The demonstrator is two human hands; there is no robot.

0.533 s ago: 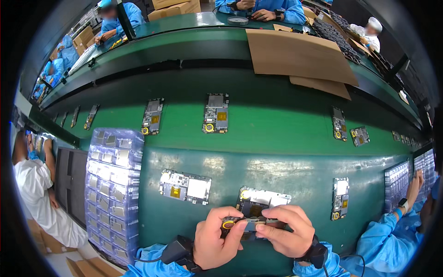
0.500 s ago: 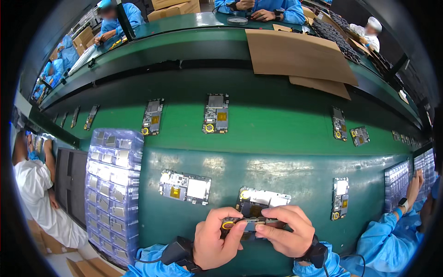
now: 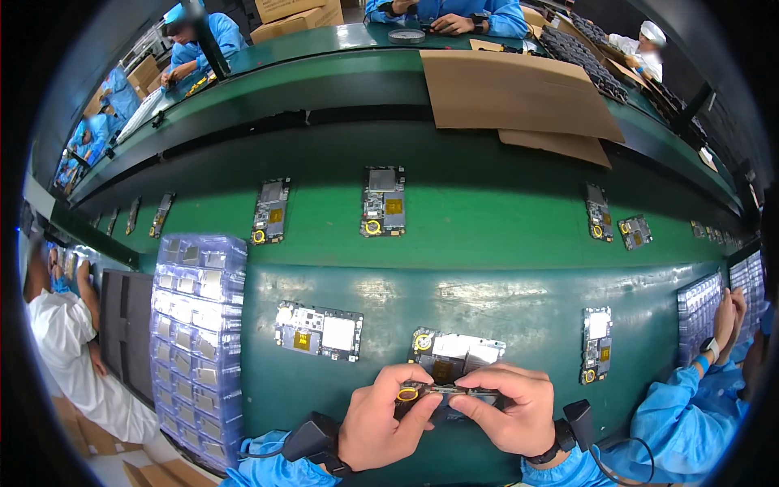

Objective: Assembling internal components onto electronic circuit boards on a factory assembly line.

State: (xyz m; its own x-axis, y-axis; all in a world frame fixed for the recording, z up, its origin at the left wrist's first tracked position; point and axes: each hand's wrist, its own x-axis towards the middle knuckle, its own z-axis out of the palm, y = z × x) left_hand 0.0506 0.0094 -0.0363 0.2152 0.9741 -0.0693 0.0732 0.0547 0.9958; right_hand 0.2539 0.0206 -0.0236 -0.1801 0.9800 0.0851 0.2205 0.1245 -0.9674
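Observation:
Between my left hand (image 3: pixel 387 420) and my right hand (image 3: pixel 511 406) a dark circuit board (image 3: pixel 432 389) is held edge-on, tilted up from the bench. Thumbs press its near side and fingertips its upper edge; a yellow-ringed round part shows by my left fingers. Just beyond lies a second circuit board (image 3: pixel 462 347) with a bright metal shield, its near part hidden behind my hands. Farther left a circuit board (image 3: pixel 319 331) with a white shield lies flat. Another circuit board (image 3: pixel 596 345) lies lengthwise to the right of my hands.
A clear plastic tray stack (image 3: pixel 199 349) with metal shields stands at left. Several boards, including a circuit board (image 3: pixel 384 201), lie on the green strip (image 3: pixel 487 211) beyond the bench. Cardboard (image 3: pixel 519 97) overhangs the far ledge. A co-worker's hands (image 3: pixel 728 316) touch trays at right.
The board in my hands has turned more edge-on, and my right thumb has shifted. The co-worker's second hand now shows at the right trays. The whole view has moved slightly.

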